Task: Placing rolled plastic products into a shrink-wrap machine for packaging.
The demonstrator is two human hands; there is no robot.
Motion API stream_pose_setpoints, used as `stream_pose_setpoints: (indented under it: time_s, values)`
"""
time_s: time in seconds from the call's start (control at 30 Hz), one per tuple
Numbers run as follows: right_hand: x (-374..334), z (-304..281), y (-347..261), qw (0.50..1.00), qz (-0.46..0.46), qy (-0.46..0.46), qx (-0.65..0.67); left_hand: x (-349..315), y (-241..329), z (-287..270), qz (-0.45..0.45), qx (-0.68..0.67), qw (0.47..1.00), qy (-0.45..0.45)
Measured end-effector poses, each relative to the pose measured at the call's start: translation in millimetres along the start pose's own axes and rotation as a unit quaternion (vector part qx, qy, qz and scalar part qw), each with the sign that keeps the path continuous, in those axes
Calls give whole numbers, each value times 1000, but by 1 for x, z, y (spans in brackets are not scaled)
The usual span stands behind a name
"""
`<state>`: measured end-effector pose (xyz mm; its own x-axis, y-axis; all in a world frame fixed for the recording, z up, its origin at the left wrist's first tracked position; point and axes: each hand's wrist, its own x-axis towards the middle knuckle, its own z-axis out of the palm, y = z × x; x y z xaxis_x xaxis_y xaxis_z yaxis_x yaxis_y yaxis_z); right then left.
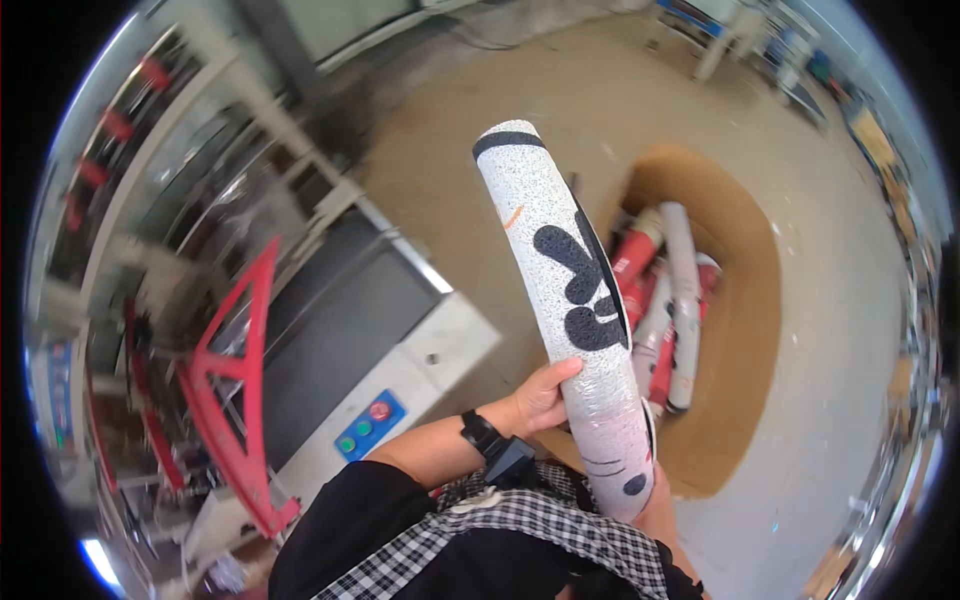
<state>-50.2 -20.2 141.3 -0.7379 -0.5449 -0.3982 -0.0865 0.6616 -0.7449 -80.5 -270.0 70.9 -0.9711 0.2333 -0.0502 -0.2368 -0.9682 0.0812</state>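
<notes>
A rolled-up mat (545, 230), white with dark specks and black printed shapes, slants up and away in front of my body. Around its lower half it looks glossy, as if under clear film. My left hand (545, 397) grips the roll from its left side, thumb on top and the other fingers partly hidden beneath. Lower down, my right hand (657, 512) holds the roll's near end from the right; most of its fingers are out of sight behind it. A black band with a small dark device (500, 450) is on my left wrist.
Right of the roll, an open cardboard box (745, 400) contains several rolled mats (682, 290), red and pale. A machine with a dark belt (340, 330), a blue button panel (370, 425) and a red metal bracket (255, 370) stands at left. Wheeled equipment (740, 40) is far off.
</notes>
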Motion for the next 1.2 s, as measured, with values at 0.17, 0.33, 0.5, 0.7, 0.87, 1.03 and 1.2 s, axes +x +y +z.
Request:
stream_pose_setpoints:
  time_s: [0.17,0.33,0.5,0.7,0.87,1.03,1.2]
  values:
    - [-9,-38,-3,994,-10,93,-63,-34,-21,59,141,39,986,83]
    - [73,-141,24,921,-203,163,-290,-20,37,22,226,210,938,157]
    - [164,-199,-54,822,-366,187,-394,-19,66,-1,205,147,956,150]
    - [301,-209,-147,761,-448,115,-456,8,127,-14,277,-2,951,140]
    - [421,-180,-199,769,-451,19,-453,17,170,-23,359,-56,910,198]
    - [515,-106,-235,760,-483,-86,-426,-8,200,-25,444,-91,841,294]
    - [550,-6,-258,739,-522,-223,-363,-62,207,-27,517,-135,743,401]
